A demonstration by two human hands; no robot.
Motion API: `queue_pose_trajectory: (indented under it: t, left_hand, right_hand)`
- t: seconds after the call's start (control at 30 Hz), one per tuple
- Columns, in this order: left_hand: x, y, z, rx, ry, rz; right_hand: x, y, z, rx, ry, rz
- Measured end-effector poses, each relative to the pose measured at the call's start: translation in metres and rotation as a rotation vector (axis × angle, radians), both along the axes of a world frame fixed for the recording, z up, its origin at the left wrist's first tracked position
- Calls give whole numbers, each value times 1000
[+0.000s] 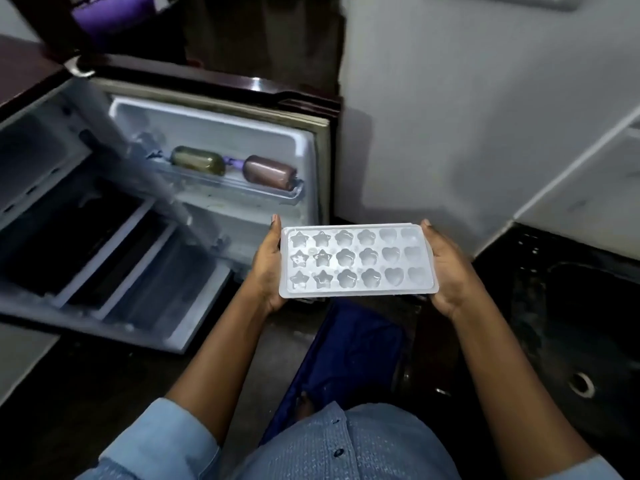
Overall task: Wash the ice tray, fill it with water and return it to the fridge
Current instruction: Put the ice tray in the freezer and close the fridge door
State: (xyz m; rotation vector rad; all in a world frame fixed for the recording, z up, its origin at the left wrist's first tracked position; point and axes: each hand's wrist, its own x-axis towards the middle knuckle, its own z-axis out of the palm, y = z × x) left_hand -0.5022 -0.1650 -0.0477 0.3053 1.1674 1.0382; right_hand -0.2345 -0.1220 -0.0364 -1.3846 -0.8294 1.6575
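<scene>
I hold a white plastic ice tray [356, 260] level in front of me, with star, flower and heart moulds that glisten with water. My left hand [268, 268] grips its left short edge and my right hand [446, 268] grips its right short edge, fingers underneath. The fridge [86, 216] stands open to the left, its inner shelves dark. Its door [221, 140] swings out behind the tray.
Two bottles [235, 169] lie in the door rack. A dark wet counter with a sink basin and its drain [581, 384] is at the right. A blue cloth [346, 362] lies on the floor below the tray. A white wall is behind.
</scene>
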Motion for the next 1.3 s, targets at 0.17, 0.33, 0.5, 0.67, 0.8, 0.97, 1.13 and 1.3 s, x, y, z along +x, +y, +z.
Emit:
queue_pose_trajectory:
  t: [0.17,0.33,0.5,0.67,0.8,0.97,1.13,1.3]
  left_hand:
    - [-60,-26,-1,0,-22,169]
    - [-111,-52,-3,-17,-49,366]
    - [-148,-71,1,-23,-52,558]
    - [-175,-80,2,3,-46,762]
    - [-193,-81,-2,27,2,931]
    - [-216,-85,-5,32,9,1110]
    - [-243,-91,-11,20,-11,1209]
    - [-278,-97,-11,11,5,1236]
  right_hand:
    - [-72,18,-3,-2,10,113]
    - [-143,39,-6,-26,28,253]
    - [-209,57,-2,-41,51,408]
    - [-261,79,-4,-46,117,562]
    - [-298,93,-3,-86,166,687]
    - [-342,103,-4,-98,175,782]
    - [-385,105,-5,-72,182,845]
    - [-425,101,-7,-65,183,899]
